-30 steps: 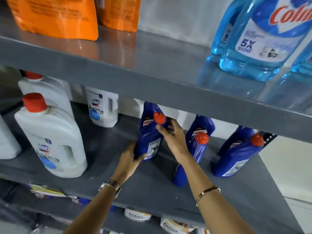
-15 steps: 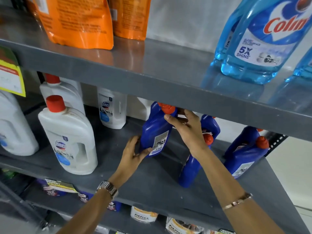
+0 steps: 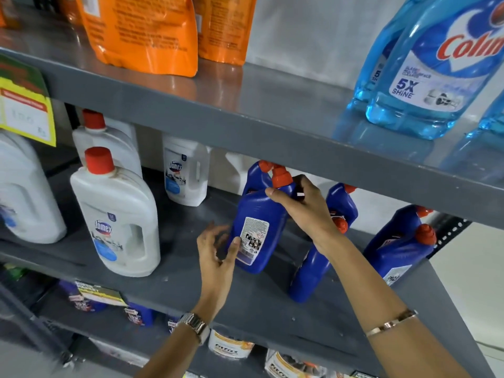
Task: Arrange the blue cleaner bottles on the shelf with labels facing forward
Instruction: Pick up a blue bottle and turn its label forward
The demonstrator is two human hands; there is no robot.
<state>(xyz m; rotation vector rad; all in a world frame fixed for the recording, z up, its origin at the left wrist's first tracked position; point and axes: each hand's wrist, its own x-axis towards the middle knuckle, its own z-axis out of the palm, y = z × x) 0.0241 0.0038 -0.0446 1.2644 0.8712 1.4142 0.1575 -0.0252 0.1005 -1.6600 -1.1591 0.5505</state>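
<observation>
A grey metal shelf (image 3: 174, 282) fills the view, with a second grey shelf (image 3: 245, 113) above it and a pale wall behind. On the upper shelf stand orange pouches (image 3: 144, 34) at the left and clear light-blue Colin bottles (image 3: 436, 77) at the right. The middle shelf carries white Domex jugs (image 3: 117, 222) with red caps on its left half and dark blue cleaner bottles with orange caps on its right half. A yellow price tag (image 3: 26, 110) hangs at the far left edge.

The blue bottle (image 3: 256, 227) being handled stands near the middle of the shelf, tilted slightly, its white back label turned toward the camera. The left hand (image 3: 215, 255) grasps its lower left side, thumb on the label's edge. The right hand (image 3: 305, 208) reaches in from the right and grips the bottle's shoulder just below the orange cap (image 3: 281, 177). Further blue bottles (image 3: 401, 246) stand to the right, and one (image 3: 313, 271) leans just behind the right wrist.
</observation>
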